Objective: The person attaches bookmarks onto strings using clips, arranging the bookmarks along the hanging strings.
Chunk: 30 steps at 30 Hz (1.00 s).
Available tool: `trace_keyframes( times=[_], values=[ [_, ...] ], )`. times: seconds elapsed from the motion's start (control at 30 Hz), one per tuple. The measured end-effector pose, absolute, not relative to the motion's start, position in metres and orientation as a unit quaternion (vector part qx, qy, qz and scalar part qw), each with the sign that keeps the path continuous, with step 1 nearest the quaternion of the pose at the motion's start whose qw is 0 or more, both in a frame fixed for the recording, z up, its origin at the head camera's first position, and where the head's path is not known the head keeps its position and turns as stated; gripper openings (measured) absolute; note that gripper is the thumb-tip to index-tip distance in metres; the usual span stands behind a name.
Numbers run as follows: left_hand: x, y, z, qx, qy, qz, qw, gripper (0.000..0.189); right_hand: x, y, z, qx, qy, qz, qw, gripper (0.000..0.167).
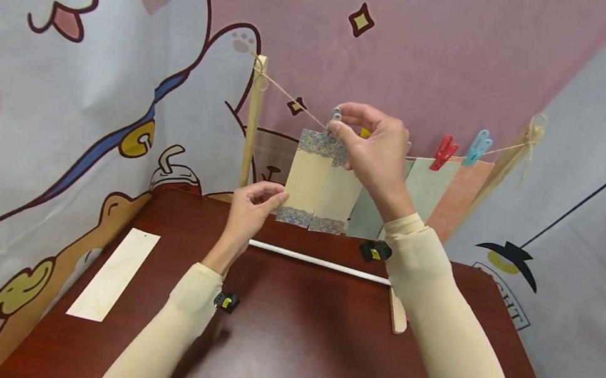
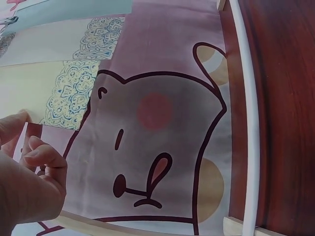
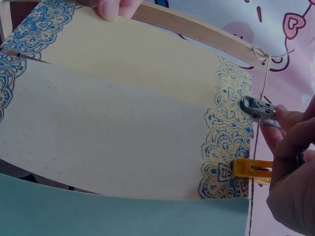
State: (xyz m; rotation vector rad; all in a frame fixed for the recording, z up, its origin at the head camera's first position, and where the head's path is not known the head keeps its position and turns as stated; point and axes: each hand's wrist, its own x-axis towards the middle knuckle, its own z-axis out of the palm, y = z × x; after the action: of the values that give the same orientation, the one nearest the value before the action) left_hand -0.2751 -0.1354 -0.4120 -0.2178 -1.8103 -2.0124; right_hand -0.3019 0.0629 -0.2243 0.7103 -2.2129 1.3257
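A cream paper strip with blue lace-patterned ends (image 1: 303,179) hangs at the string (image 1: 291,98). My left hand (image 1: 248,210) pinches its left edge near the lower end, thumb and finger at the border. With thumb and fingertips my right hand (image 1: 378,154) grips a grey clothespin (image 3: 261,110), whose tip sits over the strip's top edge at the string. Overlapping this strip is a second, paler patterned strip (image 3: 108,132), with a yellow clothespin (image 3: 248,168) on its top edge. In the head view my right hand hides part of that paler strip.
Farther right hang green papers (image 1: 374,207) and an orange one (image 1: 464,190), with red (image 1: 445,153) and blue (image 1: 478,149) clothespins. Wooden posts (image 1: 252,126) hold up the string. A white rod (image 1: 322,262) runs low across the table; a loose white strip (image 1: 113,276) lies left.
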Motion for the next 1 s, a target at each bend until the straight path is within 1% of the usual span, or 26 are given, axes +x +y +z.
trace_keyframes(
  times=[0.13, 0.37, 0.73, 0.8, 0.87, 1.0],
  values=[
    [-0.273, -0.138, -0.411, -0.078, -0.655, -0.719, 0.217, 0.015, -0.3, 0.062, -0.225, 0.265, -0.81, 0.471, 0.229, 0.026],
    [-0.271, -0.138, -0.409, -0.086, -0.654, -0.719, 0.218, 0.015, -0.298, 0.068, -0.222, 0.275, -0.824, 0.456, 0.193, 0.031],
    [-0.27, -0.141, -0.414, -0.078, -0.649, -0.726, 0.213, 0.016, -0.295, 0.066, -0.223, 0.28, -0.835, 0.446, 0.161, 0.036],
    [-0.269, -0.141, -0.416, -0.079, -0.653, -0.723, 0.213, 0.016, -0.293, 0.066, -0.226, 0.284, -0.835, 0.44, 0.172, 0.038],
    [-0.268, -0.141, -0.418, -0.079, -0.656, -0.718, 0.218, 0.014, -0.291, 0.067, -0.231, 0.292, -0.825, 0.444, 0.194, 0.039],
    [-0.266, -0.141, -0.417, -0.086, -0.669, -0.697, 0.242, 0.013, -0.286, 0.071, -0.245, 0.332, -0.769, 0.464, 0.289, 0.041]
  ],
)
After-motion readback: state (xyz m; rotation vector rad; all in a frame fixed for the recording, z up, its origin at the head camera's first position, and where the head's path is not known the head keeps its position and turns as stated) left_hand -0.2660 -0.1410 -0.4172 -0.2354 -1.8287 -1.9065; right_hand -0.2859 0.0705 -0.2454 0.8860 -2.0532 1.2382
